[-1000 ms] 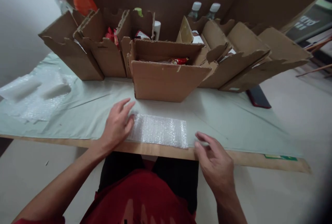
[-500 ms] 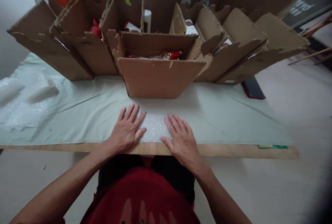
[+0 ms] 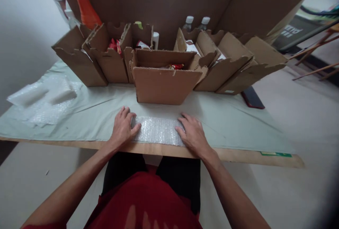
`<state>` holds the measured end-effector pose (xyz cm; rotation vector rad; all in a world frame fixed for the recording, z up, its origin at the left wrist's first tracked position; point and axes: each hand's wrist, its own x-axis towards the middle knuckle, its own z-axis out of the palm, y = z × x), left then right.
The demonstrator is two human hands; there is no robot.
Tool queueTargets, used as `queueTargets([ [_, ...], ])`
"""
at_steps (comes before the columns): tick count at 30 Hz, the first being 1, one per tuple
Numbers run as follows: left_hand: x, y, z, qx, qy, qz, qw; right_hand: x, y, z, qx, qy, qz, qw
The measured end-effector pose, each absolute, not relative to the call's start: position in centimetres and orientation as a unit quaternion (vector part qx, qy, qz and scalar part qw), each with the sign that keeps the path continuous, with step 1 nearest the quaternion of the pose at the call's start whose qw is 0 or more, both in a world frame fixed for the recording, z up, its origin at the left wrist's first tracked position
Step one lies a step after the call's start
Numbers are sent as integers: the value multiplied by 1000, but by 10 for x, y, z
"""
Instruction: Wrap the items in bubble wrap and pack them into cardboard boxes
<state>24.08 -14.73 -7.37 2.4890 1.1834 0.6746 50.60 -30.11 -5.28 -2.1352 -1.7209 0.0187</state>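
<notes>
A strip of clear bubble wrap [image 3: 159,130] lies flat on the pale green cloth [image 3: 219,119], close to the table's front edge. At its left end rests my left hand [image 3: 123,126], thumb spread away from the fingers and touching the wrap. My right hand [image 3: 193,131] is at the opposite end, fingers bent, thumb apart from them and lying on the wrap. The wrap's right end is partly hidden under that hand. Just beyond the strip stands a cardboard box [image 3: 165,86] with a red packet [image 3: 177,66] inside.
More cardboard boxes [image 3: 116,66] line the back, holding packets. An orange bottle [image 3: 86,8] and two white-capped bottles [image 3: 204,22] stand behind them. Loose bubble wrap [image 3: 47,98] is heaped at left. A dark phone-like slab [image 3: 253,97] lies by the rightmost box.
My hands have moved apart from the middle of the bubble wrap to its two ends, uncovering more of it. The fingers are more bent. The head view has shifted.
</notes>
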Motion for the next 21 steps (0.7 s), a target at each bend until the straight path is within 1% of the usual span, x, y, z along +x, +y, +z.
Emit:
queueTargets([
  [3,245,-158,-68,852,410,250,209,500,-295,-50,-764,-605,33,222],
  [7,238,-161,-45,832,414,246,275,483,-322,-37,-776,-538,98,313],
  [10,245,-146,-24,842,399,248,266,455,-349,-33,-755,-498,184,386],
  [13,276,-129,-15,882,334,251,220,419,-366,-43,-716,-461,269,450],
  [15,300,-123,-18,902,290,254,197,401,-371,-52,-700,-437,313,471],
  [17,311,-127,-24,907,265,261,199,391,-373,-58,-703,-408,331,479],
  [19,302,-141,-28,901,241,268,242,389,-375,-60,-707,-380,344,487],
  [21,276,-160,-28,894,193,251,317,393,-376,-57,-691,-359,383,497],
])
